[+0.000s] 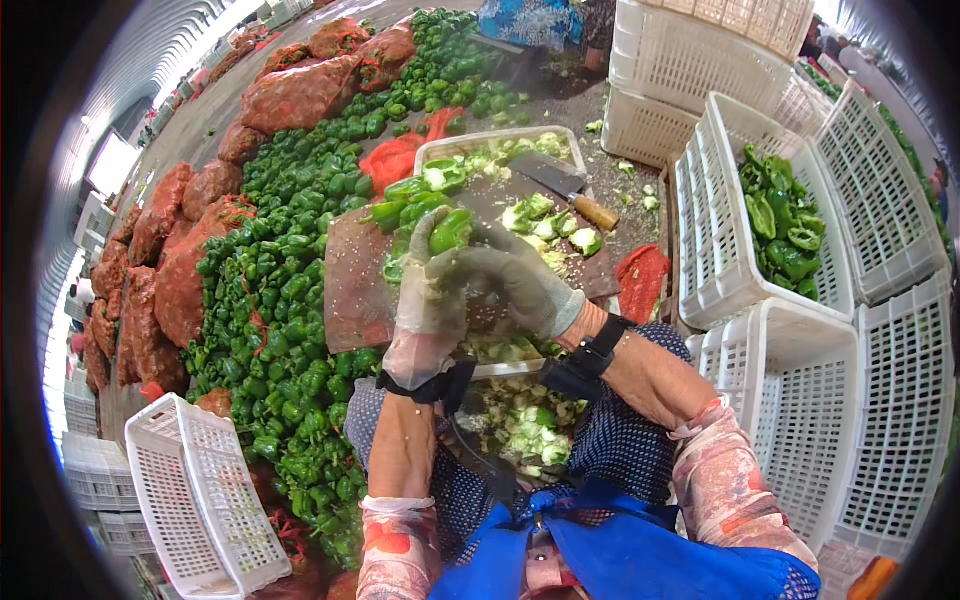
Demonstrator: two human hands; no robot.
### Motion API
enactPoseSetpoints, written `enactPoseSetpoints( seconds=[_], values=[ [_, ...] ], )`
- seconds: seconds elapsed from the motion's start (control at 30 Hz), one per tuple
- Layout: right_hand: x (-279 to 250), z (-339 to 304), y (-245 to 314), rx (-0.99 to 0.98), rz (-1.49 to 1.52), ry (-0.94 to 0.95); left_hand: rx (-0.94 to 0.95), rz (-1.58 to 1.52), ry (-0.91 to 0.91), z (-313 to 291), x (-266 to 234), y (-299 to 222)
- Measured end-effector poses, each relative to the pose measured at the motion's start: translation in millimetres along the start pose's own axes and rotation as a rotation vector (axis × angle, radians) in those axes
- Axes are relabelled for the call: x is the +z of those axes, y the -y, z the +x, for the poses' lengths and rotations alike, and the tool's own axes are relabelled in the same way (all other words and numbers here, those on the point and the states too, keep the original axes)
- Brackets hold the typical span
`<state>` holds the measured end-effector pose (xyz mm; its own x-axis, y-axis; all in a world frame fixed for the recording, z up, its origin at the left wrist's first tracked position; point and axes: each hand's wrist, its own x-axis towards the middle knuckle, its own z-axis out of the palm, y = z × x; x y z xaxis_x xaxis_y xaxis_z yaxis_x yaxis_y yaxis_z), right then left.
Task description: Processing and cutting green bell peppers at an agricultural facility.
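A green bell pepper (452, 230) is held up over the brown cutting board (352, 300). My left hand (430, 310), in a pale glove, grips it from the left and below. From the right, my gloved right hand (532, 285) closes its thumb and fingers against the same pepper; its fingertips are partly hidden. Other green peppers (392, 213) lie on the board just beyond my left hand. To the right are pale cut-out pepper cores (540, 220). A cleaver (552, 176) with a wooden handle rests at the board's far right.
A white tub (500, 134) with scraps sits under the board. Loose peppers (290, 300) heap on the left, before red mesh sacks (300, 95). On the right, a white crate (715, 250) holds pepper pieces (785, 220), beside stacked crates (700, 65). More cores (535, 435) lie between my knees.
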<state>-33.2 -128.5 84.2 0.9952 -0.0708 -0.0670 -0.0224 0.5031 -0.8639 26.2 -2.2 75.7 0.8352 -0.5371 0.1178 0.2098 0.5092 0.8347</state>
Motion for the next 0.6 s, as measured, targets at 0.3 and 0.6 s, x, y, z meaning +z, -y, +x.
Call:
enactPoseSetpoints(
  seconds=[0.3,0.6],
  values=[
    [-12,-1,16,0.056,-0.129,0.070,-0.085,0.041,-0.057,7,-7,15],
    [-17,-4,4,0.124,-0.023,0.176,-0.236,-0.070,-0.051,-8,-17,15]
  ],
)
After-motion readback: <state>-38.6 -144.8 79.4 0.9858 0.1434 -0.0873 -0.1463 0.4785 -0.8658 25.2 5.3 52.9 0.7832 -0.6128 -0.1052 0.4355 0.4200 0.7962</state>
